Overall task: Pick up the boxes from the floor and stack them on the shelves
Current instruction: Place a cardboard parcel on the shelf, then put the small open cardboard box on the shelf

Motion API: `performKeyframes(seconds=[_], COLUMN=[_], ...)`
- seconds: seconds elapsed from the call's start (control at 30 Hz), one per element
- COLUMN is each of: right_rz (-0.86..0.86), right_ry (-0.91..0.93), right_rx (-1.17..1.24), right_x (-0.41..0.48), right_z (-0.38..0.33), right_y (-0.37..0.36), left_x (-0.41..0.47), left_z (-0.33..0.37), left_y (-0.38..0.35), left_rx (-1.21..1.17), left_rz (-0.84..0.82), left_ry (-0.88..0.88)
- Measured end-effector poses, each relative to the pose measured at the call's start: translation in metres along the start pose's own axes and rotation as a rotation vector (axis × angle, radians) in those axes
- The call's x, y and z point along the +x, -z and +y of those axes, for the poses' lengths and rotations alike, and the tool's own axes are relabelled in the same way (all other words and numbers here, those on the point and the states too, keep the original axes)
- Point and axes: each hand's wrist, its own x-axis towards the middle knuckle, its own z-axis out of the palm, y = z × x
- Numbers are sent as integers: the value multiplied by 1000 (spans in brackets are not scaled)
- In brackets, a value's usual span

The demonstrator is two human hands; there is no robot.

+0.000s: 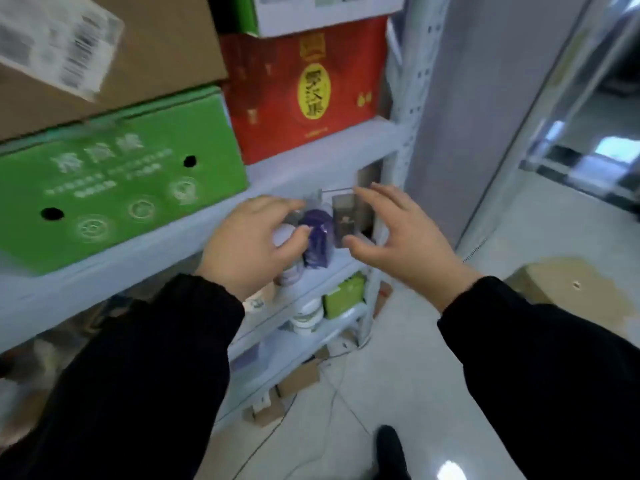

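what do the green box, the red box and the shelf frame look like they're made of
Green box: corrugated cardboard, matte print; punched holes and a folded lid edge show.
Red box: cardboard too, with a slightly glossier printed face.
Shelf frame: probably painted metal, pale grey, with rows of punched holes in the upright.

My one head view looks forward and down, close to the shelf (pixel 311 168), its right-hand post, and the floor (pixel 433 375) beyond.

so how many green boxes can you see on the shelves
3: a large green box on the upper shelf at left, a green-edged box atop the red box, and a small green box lower down. More may be hidden.
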Motion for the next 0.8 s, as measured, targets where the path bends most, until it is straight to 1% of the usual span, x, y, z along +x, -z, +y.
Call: performKeyframes(seconds=[0.1, 0.2, 0.33, 0.43, 0.5, 0.6, 0.8], right_rz=[16, 63, 133, 176, 213, 272, 379], right_ry=[-250, -488, -770, -970, -1087, -1238, -1512], right_rx=[-94, -139, -170, -176, -160, -136, -85], right_x=[-63, -137, -245, -330, -385, -459, -591], right_z=[58, 117, 181, 218, 239, 266, 308], right_y=[26, 58, 100, 125, 141, 166, 195], left_x=[25, 42, 42, 27, 13, -13, -69], left_z=[42, 101, 207, 292, 349, 433, 569], left_y=[-61, -127, -210, -271, -310, -358, -438], left_rx=[24, 41, 5, -28, -56, -59, -87], left_rz=[-177, -334, -473, -620, -710, -786, -953], left_ry=[-141, -254, -418, -538, -633, -768, -899])
